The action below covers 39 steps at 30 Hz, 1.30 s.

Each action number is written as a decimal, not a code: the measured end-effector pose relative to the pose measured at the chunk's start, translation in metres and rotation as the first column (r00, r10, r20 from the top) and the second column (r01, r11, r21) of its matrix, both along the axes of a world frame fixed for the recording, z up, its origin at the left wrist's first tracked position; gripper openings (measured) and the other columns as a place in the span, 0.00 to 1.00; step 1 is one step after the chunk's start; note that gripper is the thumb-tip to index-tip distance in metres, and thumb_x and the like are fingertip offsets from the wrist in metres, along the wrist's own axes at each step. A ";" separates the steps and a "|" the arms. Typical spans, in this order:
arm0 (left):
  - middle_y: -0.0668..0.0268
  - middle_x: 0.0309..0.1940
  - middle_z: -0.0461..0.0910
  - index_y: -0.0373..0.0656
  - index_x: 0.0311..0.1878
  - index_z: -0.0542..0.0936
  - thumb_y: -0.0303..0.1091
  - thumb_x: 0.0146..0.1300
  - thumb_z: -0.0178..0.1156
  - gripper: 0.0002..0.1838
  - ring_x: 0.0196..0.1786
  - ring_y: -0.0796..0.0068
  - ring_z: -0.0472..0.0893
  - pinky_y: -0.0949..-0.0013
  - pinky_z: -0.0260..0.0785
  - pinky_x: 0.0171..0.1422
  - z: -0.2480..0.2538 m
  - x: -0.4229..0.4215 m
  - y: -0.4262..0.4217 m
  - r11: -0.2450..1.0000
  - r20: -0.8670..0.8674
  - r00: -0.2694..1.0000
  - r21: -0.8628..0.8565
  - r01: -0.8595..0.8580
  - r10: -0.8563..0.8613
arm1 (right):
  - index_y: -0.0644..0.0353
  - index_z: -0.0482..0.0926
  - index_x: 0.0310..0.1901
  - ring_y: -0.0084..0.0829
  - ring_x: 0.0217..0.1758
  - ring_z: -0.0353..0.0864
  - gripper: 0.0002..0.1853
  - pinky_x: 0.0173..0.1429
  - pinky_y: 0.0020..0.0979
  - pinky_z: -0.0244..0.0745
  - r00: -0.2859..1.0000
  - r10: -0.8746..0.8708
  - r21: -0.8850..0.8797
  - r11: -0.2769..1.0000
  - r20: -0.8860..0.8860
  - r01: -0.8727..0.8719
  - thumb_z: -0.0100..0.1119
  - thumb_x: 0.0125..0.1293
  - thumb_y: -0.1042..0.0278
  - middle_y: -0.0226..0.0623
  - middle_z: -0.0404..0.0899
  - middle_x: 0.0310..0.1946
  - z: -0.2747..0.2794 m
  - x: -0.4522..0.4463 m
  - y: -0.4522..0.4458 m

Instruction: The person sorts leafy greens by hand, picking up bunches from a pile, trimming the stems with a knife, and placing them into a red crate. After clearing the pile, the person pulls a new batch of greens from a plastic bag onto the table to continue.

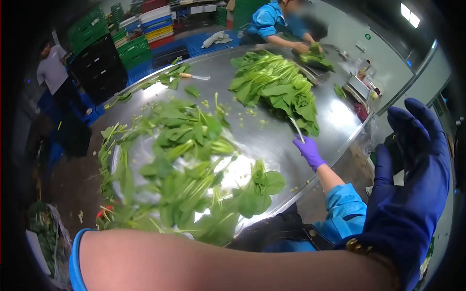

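The nearer right hand (310,153) pinched a pale strip (297,131) pointing away into the leafy pile (279,87) — the left hand (412,155) hung empty, thumb wide.

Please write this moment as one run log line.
left hand: raised, open | right hand: holding thin pale object by leafy heap | metal table: also loose greens

Thin pale stick-like item (296,130): lower end is hidden in purple-gloved right hand (310,153), can't be identified. Loose near pile of green leafy vegetables (189,133) is blurred. Near rim of grey metal table (340,114) is partly covered by bare left forearm (218,257), itself cut off by bottom edge. Blue-sleeved co-worker (266,22): head is cropped at top, blurred. Flat metal scale (316,76) is half-covered by greens.
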<state>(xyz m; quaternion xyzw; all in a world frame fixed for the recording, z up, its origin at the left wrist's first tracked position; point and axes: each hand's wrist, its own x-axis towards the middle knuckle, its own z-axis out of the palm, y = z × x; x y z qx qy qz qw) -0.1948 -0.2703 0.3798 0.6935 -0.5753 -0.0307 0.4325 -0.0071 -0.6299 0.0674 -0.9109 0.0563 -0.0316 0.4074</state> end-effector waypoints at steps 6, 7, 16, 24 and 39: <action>0.63 0.45 0.71 0.39 0.51 0.71 0.33 0.66 0.43 0.14 0.51 0.69 0.69 0.60 0.57 0.64 -0.016 -0.001 0.025 0.979 -0.082 0.990 -0.158 -0.127 0.116 | 0.59 0.78 0.49 0.15 0.17 0.63 0.20 0.21 0.21 0.59 0.998 0.039 0.102 0.994 -0.047 -0.034 0.60 0.60 0.56 0.24 0.71 0.21 0.007 0.001 0.020; 0.63 0.44 0.71 0.39 0.51 0.71 0.33 0.66 0.43 0.14 0.51 0.69 0.69 0.60 0.57 0.64 -0.019 -0.003 0.029 0.970 -0.103 0.984 -0.183 -0.160 0.143 | 0.57 0.78 0.50 0.15 0.17 0.62 0.19 0.20 0.21 0.58 0.997 0.015 0.138 0.990 -0.074 -0.004 0.60 0.60 0.56 0.23 0.71 0.21 -0.004 0.007 0.017; 0.64 0.42 0.71 0.39 0.49 0.72 0.33 0.68 0.41 0.13 0.48 0.71 0.69 0.62 0.58 0.62 -0.037 0.018 0.000 0.899 -0.629 0.747 -0.170 -0.403 0.215 | 0.56 0.80 0.49 0.18 0.18 0.66 0.18 0.22 0.23 0.64 0.933 0.271 -0.129 0.961 0.236 -0.246 0.59 0.61 0.56 0.29 0.76 0.26 0.010 -0.017 0.066; 0.53 0.42 0.79 0.47 0.50 0.78 0.40 0.54 0.58 0.19 0.43 0.52 0.78 0.56 0.71 0.49 -0.272 0.041 0.039 0.687 -0.089 0.765 0.515 -0.513 0.638 | 0.56 0.79 0.50 0.17 0.22 0.68 0.19 0.23 0.21 0.63 0.874 0.308 0.346 0.922 -0.377 -0.175 0.59 0.60 0.56 0.28 0.79 0.32 -0.008 -0.047 0.114; 0.56 0.39 0.77 0.43 0.40 0.78 0.35 0.51 0.60 0.13 0.45 0.54 0.75 0.57 0.67 0.50 -0.355 0.108 0.124 0.234 0.123 0.289 0.335 -0.913 0.949 | 0.67 0.71 0.55 0.17 0.20 0.65 0.21 0.26 0.19 0.62 0.541 0.732 0.907 0.380 -0.415 0.181 0.45 0.66 0.62 0.33 0.81 0.33 -0.011 -0.119 0.194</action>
